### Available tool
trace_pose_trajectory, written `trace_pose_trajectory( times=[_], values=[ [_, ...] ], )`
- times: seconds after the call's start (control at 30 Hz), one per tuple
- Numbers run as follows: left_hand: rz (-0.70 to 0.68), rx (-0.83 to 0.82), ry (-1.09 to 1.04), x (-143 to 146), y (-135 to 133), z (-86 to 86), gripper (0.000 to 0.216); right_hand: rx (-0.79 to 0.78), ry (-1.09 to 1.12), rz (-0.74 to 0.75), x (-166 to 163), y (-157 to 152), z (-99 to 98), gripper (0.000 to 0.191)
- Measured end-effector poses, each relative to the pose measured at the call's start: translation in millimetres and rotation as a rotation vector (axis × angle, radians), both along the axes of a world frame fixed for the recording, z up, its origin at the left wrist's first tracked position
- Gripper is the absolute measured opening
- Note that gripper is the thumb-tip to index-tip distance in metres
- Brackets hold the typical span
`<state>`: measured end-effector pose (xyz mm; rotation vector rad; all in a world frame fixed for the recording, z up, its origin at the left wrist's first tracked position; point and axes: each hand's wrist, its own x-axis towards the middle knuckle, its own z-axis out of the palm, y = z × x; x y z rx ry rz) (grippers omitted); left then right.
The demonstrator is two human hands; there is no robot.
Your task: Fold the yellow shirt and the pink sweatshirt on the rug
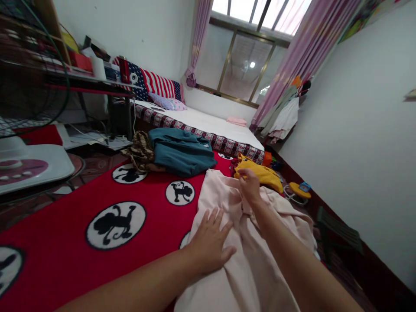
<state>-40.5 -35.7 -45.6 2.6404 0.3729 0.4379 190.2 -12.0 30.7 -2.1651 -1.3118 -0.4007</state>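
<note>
A pale pink garment [224, 190], long and partly rumpled, is spread over a red blanket with monkey-patterned circles [156, 225]. My left hand [211, 242] lies flat on it, fingers spread. Farther up, near what looks like its collar and front opening, my right hand [250, 186] has its fingers curled together at the fabric. The fingertips seem to pinch the cloth, though their grip is partly hidden. Just beyond my right hand is a yellow piece of clothing [260, 171]. Teal folded clothing [182, 149] rests at the far end of the blanket.
Brown patterned cloth [141, 149] lies beside the teal clothing. Behind is a bed [208, 121] below a window. A desk [94, 82] and a blurred fan [32, 73] stand at left. On the right are a yellow stool [299, 190] and a dark green stool [338, 227] by the wall.
</note>
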Motion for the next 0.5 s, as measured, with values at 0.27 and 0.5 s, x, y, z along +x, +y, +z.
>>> trace_pose_trajectory(
  times=[0.27, 0.5],
  values=[
    [-0.021, -0.08, -0.029, -2.1, 2.5, -3.7, 0.072, -0.221, 0.007, 0.012, -15.9, 62.6, -32.1, 0.024],
    [0.07, -0.097, -0.112, 0.5, -3.4, -0.6, 0.069, 0.376, -0.077, 0.013, -0.3, 70.5, -10.0, 0.033]
  ],
)
